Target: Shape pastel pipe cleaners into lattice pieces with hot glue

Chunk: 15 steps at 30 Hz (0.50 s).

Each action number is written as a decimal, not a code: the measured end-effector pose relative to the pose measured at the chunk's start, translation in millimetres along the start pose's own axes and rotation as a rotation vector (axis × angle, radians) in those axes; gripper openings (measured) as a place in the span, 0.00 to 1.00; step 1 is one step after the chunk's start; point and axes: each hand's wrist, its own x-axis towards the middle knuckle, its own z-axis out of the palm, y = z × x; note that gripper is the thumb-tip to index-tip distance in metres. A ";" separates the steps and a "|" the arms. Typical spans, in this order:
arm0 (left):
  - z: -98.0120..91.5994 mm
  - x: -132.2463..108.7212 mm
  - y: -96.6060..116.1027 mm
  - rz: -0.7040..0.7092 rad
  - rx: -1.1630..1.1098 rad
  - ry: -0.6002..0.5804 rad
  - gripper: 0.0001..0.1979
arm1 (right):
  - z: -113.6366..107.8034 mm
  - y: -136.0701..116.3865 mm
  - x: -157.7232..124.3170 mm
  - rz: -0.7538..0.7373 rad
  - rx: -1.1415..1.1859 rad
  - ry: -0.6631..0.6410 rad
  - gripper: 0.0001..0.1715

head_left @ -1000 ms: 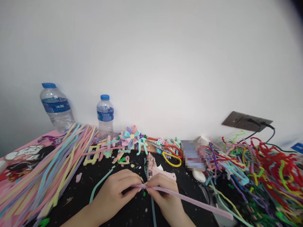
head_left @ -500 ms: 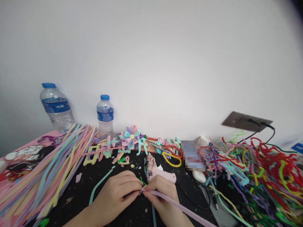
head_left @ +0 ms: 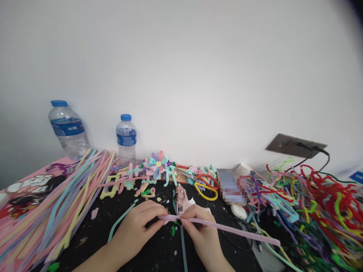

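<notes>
We pinch a pale pink fuzzy stem (head_left: 235, 230) between the fingers of our left hand (head_left: 138, 223) and right hand (head_left: 202, 230), over the tabletop (head_left: 153, 249), its long end pointing rightward. Beyond lies a glue gun (head_left: 182, 198); scissors (head_left: 206, 193) rest near the far edge.

Pale pink pipe cleaner (head_left: 235, 230), black tabletop (head_left: 153, 251)

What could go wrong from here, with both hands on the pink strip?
The right hand is close to the glue gun; if that is hot, which I cannot tell, brushing it might burn. The long free end of the pink strip points toward the tangled strips and could snag.
</notes>
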 end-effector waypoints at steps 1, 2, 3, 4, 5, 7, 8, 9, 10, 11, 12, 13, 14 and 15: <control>0.0 0.1 -0.3 -0.010 0.007 0.000 0.05 | -0.1 0.1 0.3 0.013 0.005 -0.002 0.07; 0.0 0.1 -0.7 -0.021 0.012 0.005 0.04 | -0.2 0.3 0.6 0.023 0.011 -0.004 0.07; 0.0 0.2 -1.2 -0.033 0.015 0.009 0.04 | -0.3 0.4 0.8 0.030 0.017 -0.007 0.07; 0.0 0.2 -1.8 -0.044 0.015 0.012 0.04 | -0.4 0.6 0.9 0.039 0.021 -0.010 0.07; 0.0 0.3 -2.4 -0.052 0.013 0.014 0.04 | -0.6 0.6 0.9 0.046 0.025 -0.012 0.07; -0.2 0.4 -3.5 -0.051 0.004 0.012 0.03 | -0.9 0.5 0.9 0.058 0.029 -0.015 0.07; -0.5 0.4 -3.8 -0.047 0.000 0.015 0.04 | -1.0 0.3 1.0 0.063 0.028 -0.016 0.07; -0.8 0.5 -3.9 -0.043 -0.004 0.014 0.04 | -1.0 0.0 1.1 0.067 0.027 -0.017 0.07; -1.3 0.6 -3.9 -0.041 -0.008 0.010 0.04 | -1.0 -0.4 1.3 0.071 0.028 -0.018 0.07; -1.7 0.8 -3.7 -0.041 -0.011 0.001 0.04 | -0.9 -0.8 1.5 0.075 0.031 -0.019 0.07; -2.2 1.1 -3.3 -0.042 -0.016 -0.010 0.05 | -0.7 -1.2 1.8 0.081 0.035 -0.022 0.07; -2.6 1.5 -2.9 -0.046 -0.024 -0.019 0.05 | -0.5 -1.5 2.2 0.086 0.041 -0.026 0.07; -3.0 2.0 -2.4 -0.052 -0.033 -0.027 0.05 | -0.3 -1.7 2.5 0.091 0.047 -0.029 0.07; -3.4 2.6 -1.9 -0.062 -0.045 -0.029 0.06 | -0.2 -1.7 2.7 0.096 0.052 -0.030 0.07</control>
